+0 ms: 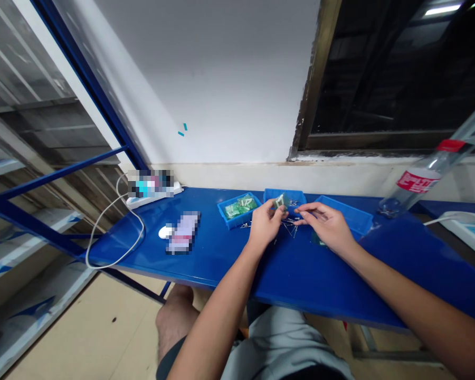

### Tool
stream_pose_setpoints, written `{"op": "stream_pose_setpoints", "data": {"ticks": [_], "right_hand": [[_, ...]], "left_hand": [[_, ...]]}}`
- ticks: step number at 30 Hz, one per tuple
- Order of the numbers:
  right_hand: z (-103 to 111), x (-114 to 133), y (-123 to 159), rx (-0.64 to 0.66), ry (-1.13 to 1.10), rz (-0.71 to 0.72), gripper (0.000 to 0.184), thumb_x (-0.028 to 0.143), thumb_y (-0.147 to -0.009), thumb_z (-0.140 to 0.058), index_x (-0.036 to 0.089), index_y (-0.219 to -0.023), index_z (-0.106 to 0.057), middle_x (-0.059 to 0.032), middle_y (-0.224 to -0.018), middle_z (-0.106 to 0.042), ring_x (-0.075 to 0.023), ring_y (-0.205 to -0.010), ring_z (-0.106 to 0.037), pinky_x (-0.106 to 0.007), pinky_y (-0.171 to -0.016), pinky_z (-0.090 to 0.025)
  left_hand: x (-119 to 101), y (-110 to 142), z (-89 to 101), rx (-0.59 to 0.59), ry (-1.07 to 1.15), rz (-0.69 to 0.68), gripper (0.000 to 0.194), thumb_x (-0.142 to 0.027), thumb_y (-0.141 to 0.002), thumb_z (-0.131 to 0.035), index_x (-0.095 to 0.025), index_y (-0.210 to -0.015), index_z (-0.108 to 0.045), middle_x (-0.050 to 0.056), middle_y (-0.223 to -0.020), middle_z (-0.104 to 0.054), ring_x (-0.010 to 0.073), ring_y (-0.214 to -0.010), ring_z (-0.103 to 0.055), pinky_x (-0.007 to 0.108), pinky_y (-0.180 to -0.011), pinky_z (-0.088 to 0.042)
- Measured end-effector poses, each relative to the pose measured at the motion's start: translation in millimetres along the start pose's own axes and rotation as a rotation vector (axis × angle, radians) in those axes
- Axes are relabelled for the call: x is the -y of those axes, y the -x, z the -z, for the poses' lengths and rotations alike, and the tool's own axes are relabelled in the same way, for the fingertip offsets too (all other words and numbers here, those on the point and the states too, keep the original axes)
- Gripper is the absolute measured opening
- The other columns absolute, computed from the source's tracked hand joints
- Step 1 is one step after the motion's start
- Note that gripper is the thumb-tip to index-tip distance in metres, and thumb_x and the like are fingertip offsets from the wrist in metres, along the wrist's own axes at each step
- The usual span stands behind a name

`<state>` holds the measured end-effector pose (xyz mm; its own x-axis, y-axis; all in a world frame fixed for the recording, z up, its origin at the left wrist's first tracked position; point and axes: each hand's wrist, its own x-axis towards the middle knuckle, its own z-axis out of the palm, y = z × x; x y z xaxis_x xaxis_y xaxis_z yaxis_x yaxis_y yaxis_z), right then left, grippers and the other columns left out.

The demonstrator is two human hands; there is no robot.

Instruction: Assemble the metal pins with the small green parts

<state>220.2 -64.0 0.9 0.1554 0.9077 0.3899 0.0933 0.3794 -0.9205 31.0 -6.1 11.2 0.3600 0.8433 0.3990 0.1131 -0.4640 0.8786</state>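
Our left hand [266, 224] pinches a small green circuit board [280, 201] above the blue bench [221, 258]; our right hand [324, 227] angles in just beside it, grip narrow, holding we cannot tell what.

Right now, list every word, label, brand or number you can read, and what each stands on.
No text is readable.
Red label on the plastic bottle: too blurred to read.
Patch on the white power strip: pixelated.
Patch beside the white mouse: pixelated.

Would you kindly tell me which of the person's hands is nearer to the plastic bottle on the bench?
The right hand is nearer: it is to the left of the plastic bottle. The left hand is farther away, on the right hand's far side from the bottle.
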Motion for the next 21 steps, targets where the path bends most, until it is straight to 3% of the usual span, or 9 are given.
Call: {"op": "stream_pose_setpoints", "data": {"ticks": [2,5,7,10,15,21], "right_hand": [[2,0,-1,0.009,0.065,-0.001,0.033,0.052,-0.091,-0.078,0.021,-0.103,-0.075,-0.0094,-0.105,-0.078,-0.0219,-0.078,-0.077,-0.043,-0.081,-0.067],[3,1,-1,0.025,0.117,0.001,0.034,0.052,-0.092,-0.077,0.021,-0.104,-0.075,-0.0100,-0.101,-0.079,-0.0217,-0.077,-0.076,-0.041,-0.080,-0.065],[2,1,0,0.030,0.131,-0.005,0.034,0.053,-0.091,-0.076,0.021,-0.103,-0.076,-0.0102,-0.101,-0.079,-0.0216,-0.078,-0.076,-0.040,-0.078,-0.065],[1,1,1,0.032,0.144,-0.016,0.035,0.054,-0.091,-0.076,0.021,-0.102,-0.076,-0.0103,-0.105,-0.078,-0.0197,-0.075,-0.074,-0.037,-0.073,-0.064],[0,-1,2,0.061,0.198,-0.031,0.035,0.054,-0.092,-0.074,0.021,-0.105,-0.076,-0.0104,-0.108,-0.078,-0.0201,-0.075,-0.073,-0.036,-0.069,-0.063],[0,-3,4,0.110,0.315,-0.016,0.031,0.050,-0.095,-0.068,0.022,-0.107,-0.076,-0.0093,-0.107,-0.079,-0.0218,-0.076,-0.074,-0.036,-0.069,-0.061]], "left_hand": [[-4,-1,8.5,-0.079,-0.156,-0.092,0.034,-0.030,-0.105,-0.053,-0.022,-0.136,-0.065,0.009,-0.113,-0.078,0.0228,-0.096,-0.077,0.035,-0.086,-0.062],[-13,-1,27.5,-0.194,-0.502,-0.214,0.044,-0.023,-0.106,-0.047,-0.026,-0.149,-0.059,0.010,-0.131,-0.072,0.0255,-0.119,-0.068,0.040,-0.104,-0.053],[-17,-1,42.1,-0.290,-0.705,-0.167,0.048,-0.021,-0.106,-0.048,-0.028,-0.153,-0.055,0.011,-0.131,-0.070,0.0269,-0.119,-0.065,0.044,-0.104,-0.050],[-18,1,61.3,-0.446,-0.897,-0.033,0.041,-0.028,-0.106,-0.050,-0.033,-0.144,-0.063,0.010,-0.134,-0.067,0.0297,-0.125,-0.058,0.047,-0.107,-0.044],[-12,4,72.4,-0.477,-1.027,0.161,0.040,-0.020,-0.101,-0.048,-0.029,-0.132,-0.072,0.011,-0.134,-0.065,0.0299,-0.119,-0.059,0.048,-0.102,-0.043],[-13,5,64.6,-0.447,-1.027,0.271,0.034,-0.035,-0.103,-0.047,-0.026,-0.114,-0.078,0.012,-0.135,-0.065,0.0331,-0.123,-0.057,0.058,-0.111,-0.037]]}}
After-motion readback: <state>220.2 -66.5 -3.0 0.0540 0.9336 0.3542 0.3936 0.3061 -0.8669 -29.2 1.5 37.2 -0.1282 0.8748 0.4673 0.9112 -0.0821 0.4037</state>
